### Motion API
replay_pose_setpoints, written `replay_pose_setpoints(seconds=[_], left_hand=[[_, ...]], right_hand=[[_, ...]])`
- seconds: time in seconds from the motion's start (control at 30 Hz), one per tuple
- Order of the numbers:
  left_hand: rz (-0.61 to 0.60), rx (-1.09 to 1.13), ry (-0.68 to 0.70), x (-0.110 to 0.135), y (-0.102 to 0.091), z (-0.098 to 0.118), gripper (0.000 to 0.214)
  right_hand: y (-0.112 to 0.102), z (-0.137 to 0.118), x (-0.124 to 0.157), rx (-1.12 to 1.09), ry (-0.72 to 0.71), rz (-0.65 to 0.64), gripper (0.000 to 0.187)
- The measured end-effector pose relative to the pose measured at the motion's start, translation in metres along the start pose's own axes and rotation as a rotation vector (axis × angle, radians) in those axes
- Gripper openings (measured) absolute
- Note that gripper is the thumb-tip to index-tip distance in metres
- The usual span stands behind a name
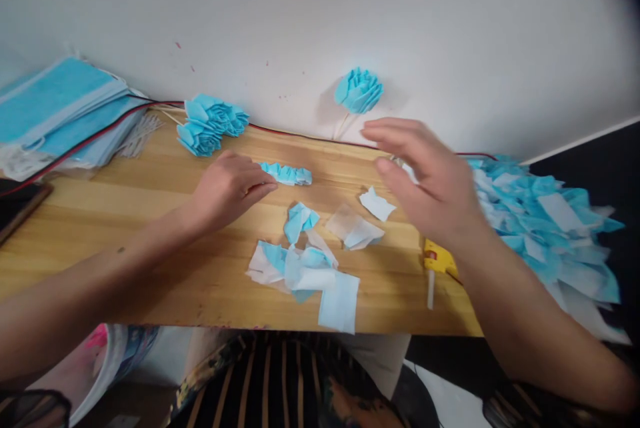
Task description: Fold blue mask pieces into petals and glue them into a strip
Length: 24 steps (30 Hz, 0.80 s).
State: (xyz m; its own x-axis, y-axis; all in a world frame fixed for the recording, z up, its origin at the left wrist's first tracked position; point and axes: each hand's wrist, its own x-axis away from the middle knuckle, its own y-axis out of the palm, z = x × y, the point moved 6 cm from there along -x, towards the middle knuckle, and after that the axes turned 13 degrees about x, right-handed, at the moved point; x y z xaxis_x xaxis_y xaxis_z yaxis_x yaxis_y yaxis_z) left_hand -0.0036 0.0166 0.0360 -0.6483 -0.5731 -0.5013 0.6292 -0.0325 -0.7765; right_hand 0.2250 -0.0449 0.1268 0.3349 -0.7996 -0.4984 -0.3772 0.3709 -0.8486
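My left hand [227,187] rests on the wooden table [150,235] with its fingers curled, and the fingertips pinch the left end of a pleated blue strip [287,174]. My right hand [425,178] hovers above the table to the right, fingers stretched out and holding nothing, slightly blurred by motion. Below it lies a small white scrap [377,203]. A finished blue paper flower on a stick [359,91] leans against the wall just behind my right hand.
Loose blue and white scraps [305,268] lie near the front edge. A yellow glue gun [437,260] sits under my right wrist. A pile of cut pieces [540,221] fills the right end, stacked blue masks [60,115] the left, and more blue flowers [207,123] lie by the wall.
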Motion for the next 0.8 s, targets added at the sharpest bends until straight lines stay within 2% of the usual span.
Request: replay_pose_setpoints(seconds=[0.07,0.13,0.23,0.33,0.43,0.47,0.57,0.63,0.7,0.8], left_hand=[[-0.014,0.016,0.010,0.002,0.000,0.005,0.039],[-0.008,0.031,0.016,0.004,-0.001,0.011,0.037],[-0.011,0.091,0.000,0.007,0.000,0.018,0.027],[0.031,0.115,-0.049,0.008,-0.002,0.022,0.024],[0.025,0.121,-0.091,0.008,0.002,0.024,0.024],[0.015,0.117,-0.098,0.008,0.004,0.025,0.026],[-0.075,0.087,-0.091,0.008,0.016,0.028,0.031],[-0.144,0.032,-0.103,0.009,0.025,0.029,0.034],[-0.160,-0.028,-0.128,0.009,0.030,0.028,0.035],[-0.190,-0.103,-0.212,0.005,0.036,0.027,0.035]], right_hand=[[-0.041,-0.003,0.029,0.073,0.070,0.063,0.041],[-0.073,-0.001,0.065,0.173,0.138,0.121,0.042],[-0.096,0.019,0.122,0.335,0.305,0.113,0.037],[-0.087,0.053,0.175,0.454,0.427,-0.073,0.032],[-0.052,0.081,0.211,0.516,0.365,-0.319,0.042],[-0.039,0.088,0.218,0.520,0.337,-0.364,0.046],[-0.010,0.102,0.229,0.535,0.297,-0.381,0.057],[-0.001,0.108,0.231,0.552,0.308,-0.367,0.060],[-0.002,0.115,0.232,0.562,0.359,-0.351,0.059],[-0.020,0.124,0.231,0.495,0.529,-0.272,0.061]])
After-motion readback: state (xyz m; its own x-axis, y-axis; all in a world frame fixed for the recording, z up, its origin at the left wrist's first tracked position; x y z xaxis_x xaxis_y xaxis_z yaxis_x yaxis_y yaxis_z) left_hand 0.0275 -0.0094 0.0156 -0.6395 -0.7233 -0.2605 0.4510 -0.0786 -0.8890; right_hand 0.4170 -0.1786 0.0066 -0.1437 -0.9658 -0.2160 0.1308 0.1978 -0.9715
